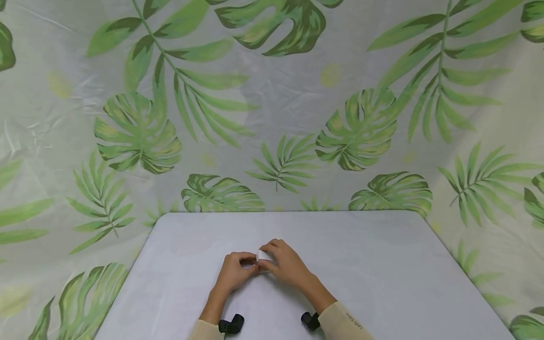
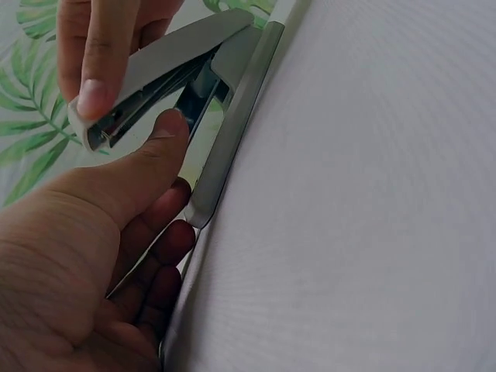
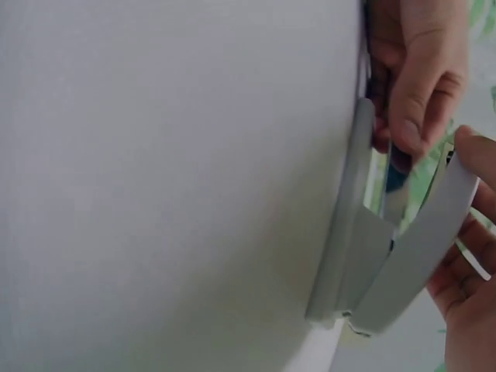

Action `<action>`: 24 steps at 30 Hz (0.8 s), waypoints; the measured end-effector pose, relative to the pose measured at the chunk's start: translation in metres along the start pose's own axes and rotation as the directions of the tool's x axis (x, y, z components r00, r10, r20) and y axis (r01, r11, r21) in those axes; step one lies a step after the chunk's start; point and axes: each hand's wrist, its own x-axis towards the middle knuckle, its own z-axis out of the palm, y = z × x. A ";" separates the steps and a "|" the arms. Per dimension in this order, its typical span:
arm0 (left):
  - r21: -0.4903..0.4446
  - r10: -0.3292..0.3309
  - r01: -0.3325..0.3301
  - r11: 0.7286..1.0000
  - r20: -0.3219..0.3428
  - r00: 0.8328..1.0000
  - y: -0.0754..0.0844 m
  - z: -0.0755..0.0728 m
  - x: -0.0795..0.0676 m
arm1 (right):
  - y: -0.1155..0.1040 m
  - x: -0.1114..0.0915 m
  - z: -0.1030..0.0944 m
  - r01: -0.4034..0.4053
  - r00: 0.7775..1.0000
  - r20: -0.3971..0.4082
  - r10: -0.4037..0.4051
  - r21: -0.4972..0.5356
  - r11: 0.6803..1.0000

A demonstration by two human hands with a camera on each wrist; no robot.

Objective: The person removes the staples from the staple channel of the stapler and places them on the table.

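A white-grey stapler [image 1: 264,256] is held between both hands over the middle of the table, its top arm [image 2: 186,46] swung up from the base [image 2: 232,139]. My right hand [image 1: 290,265] pinches the front end of the top arm, also seen in the right wrist view beside the stapler's white cover [image 3: 422,256]. With its thumb on the dark metal strip [image 2: 200,91] between arm and base, my left hand [image 1: 234,274] grips the stapler near its front. Curled fingers of that hand lie by the base's tip. Whether staples are inside cannot be made out.
A white table [image 1: 382,274] with rounded far corners lies under the hands. Behind and beside it hangs a pale cloth with green leaf prints [image 1: 280,118]. Black wrist cameras [image 1: 231,324] sit at both cuffs.
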 end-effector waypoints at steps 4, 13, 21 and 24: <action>-0.015 -0.009 0.009 1.000 0.005 1.000 0.002 -0.002 0.000 | 0.002 0.000 -0.008 -0.005 1.000 0.020 0.004 0.050 0.999; -0.013 -0.014 0.014 1.000 0.011 1.000 0.004 -0.001 0.000 | 0.013 -0.003 -0.032 0.024 0.999 0.018 -0.028 0.150 0.988; -0.008 -0.056 0.056 0.998 0.008 0.998 0.004 0.000 -0.001 | 0.024 -0.013 -0.052 0.038 0.999 -0.001 -0.038 0.203 0.978; -0.013 -0.062 0.062 0.998 0.008 0.998 0.004 0.000 -0.001 | 0.028 -0.017 -0.056 0.029 1.000 -0.014 -0.026 0.226 0.974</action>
